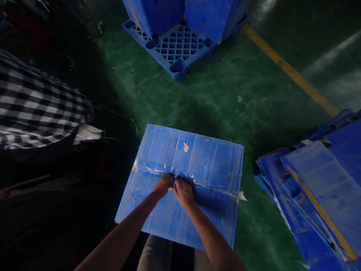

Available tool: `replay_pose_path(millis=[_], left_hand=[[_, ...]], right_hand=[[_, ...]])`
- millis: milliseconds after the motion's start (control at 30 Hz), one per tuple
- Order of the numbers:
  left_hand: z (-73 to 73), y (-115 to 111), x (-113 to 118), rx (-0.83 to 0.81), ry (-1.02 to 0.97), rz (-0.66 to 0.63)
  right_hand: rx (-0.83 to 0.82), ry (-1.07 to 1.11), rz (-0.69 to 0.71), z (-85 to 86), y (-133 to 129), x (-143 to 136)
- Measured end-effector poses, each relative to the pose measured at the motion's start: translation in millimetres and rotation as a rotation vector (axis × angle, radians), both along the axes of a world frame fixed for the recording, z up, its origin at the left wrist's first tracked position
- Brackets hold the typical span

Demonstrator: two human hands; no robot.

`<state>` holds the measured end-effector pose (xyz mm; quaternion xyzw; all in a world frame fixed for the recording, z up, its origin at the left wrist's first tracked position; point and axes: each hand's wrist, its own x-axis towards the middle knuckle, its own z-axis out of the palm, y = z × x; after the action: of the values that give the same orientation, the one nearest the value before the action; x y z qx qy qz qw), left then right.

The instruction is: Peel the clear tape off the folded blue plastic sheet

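Both my hands are pinched in on the taped seam across the middle of the blue corrugated plastic sheet [183,184], which lies flat on the green floor [225,98] right in front of my knees. Left hand [163,185] and right hand [183,192] touch each other, each grip closed narrow on the clear tape [208,184] there. I'd judge the sheet light, fairly stiff but bendy along that seam, and slick. Best hold looks like the edges. A stack of similar sheets [316,188] sits right of it.
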<state>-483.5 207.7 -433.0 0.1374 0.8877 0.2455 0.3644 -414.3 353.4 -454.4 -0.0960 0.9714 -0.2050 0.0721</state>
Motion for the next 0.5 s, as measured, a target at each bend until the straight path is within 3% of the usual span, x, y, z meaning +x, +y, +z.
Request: replay_pose_path(millis=[133, 267, 500], left_hand=[[4.7, -1.5, -0.6, 0.022, 0.010, 0.008], [7.3, -2.6, -0.5, 0.075, 0.030, 0.019], [3.8, -9.6, 6.3, 0.122, 0.108, 0.058]], right_hand=[[0.074, -0.031, 0.011, 22.2, 33.3, 4.1], [0.150, -0.043, 0.106, 36.3, 61.6, -7.0], [0.206, -0.065, 0.228, 36.7, 52.6, -30.8]])
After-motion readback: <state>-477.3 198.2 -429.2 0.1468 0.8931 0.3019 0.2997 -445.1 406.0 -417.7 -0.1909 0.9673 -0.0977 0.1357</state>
